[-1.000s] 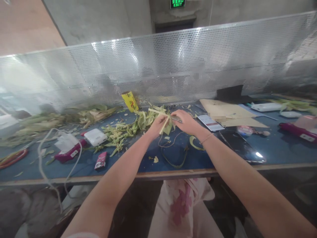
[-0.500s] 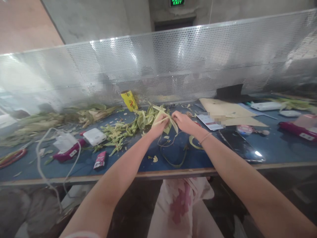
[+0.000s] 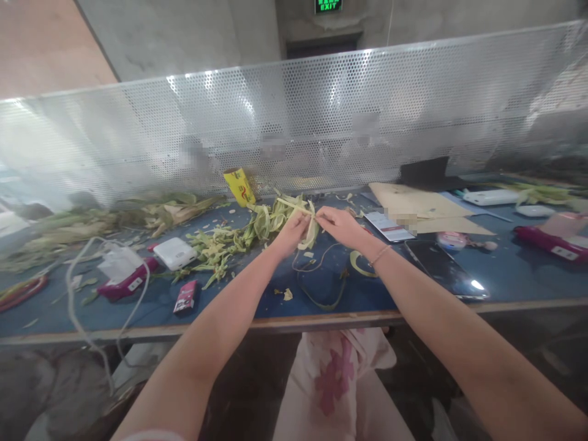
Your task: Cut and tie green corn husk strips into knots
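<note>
Over the blue table, my left hand (image 3: 295, 231) pinches a pale green corn husk strip (image 3: 313, 233). My right hand (image 3: 339, 224) meets it from the right, fingertips closed on the same husk. The husk's end hangs down between the two hands; its grip points are partly covered by fingers. Behind my left hand lies a heap of twisted husks (image 3: 271, 220), with knotted green pieces (image 3: 215, 251) trailing off to the left. A curved strip (image 3: 362, 264) rests by my right wrist, and a thin looped cord (image 3: 321, 303) lies below my hands.
A perforated metal screen (image 3: 312, 110) stands along the table's back. To the left are a yellow packet (image 3: 239, 187), a white box (image 3: 175, 253), a pink box (image 3: 185, 297) and a magenta socket block (image 3: 126, 283) with white cable. At right: a phone (image 3: 388, 226), brown paper (image 3: 422, 205), a dark tablet (image 3: 441, 269).
The husk strip between my hands has turned and now hangs more upright. My fingers have shifted slightly on it; my arms stay almost in place.
</note>
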Available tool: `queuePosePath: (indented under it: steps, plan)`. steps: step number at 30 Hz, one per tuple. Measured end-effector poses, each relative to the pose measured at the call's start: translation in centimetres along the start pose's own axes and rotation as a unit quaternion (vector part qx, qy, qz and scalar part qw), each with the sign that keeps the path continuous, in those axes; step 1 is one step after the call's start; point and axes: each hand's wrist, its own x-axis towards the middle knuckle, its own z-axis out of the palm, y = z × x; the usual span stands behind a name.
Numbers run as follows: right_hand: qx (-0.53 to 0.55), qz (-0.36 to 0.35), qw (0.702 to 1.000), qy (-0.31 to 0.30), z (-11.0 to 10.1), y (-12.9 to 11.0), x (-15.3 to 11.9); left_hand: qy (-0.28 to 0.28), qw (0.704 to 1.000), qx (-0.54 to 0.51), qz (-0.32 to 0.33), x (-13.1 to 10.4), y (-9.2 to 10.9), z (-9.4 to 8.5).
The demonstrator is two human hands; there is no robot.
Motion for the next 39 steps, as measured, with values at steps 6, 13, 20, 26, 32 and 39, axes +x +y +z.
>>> queuePosePath:
  steps: [6,13,20,26,32,39]
  plan:
    - [0.047,0.034,0.998,0.024,0.3,0.2,0.0,-0.007,0.999,0.005,0.035,0.6,-0.7,-0.9]
    - [-0.043,-0.021,0.998,0.033,-0.2,0.3,0.0,0.052,0.98,0.189,0.035,0.3,0.1,-0.7]
    - [-0.115,-0.051,0.992,0.018,-0.4,0.2,0.0,0.031,0.981,0.181,0.062,-0.4,1.0,0.2]
    - [-0.166,-0.057,0.985,-0.003,-0.3,0.2,0.1,0.032,0.984,0.157,0.074,-0.4,0.9,-0.1]
    - [-0.111,-0.056,0.992,0.003,0.4,0.0,-0.1,0.007,0.996,0.045,0.083,-0.5,0.7,0.0]
    - [-0.057,-0.082,0.995,-0.016,-0.4,-1.3,-0.4,-0.059,0.993,0.009,0.103,-0.9,0.9,-0.2]
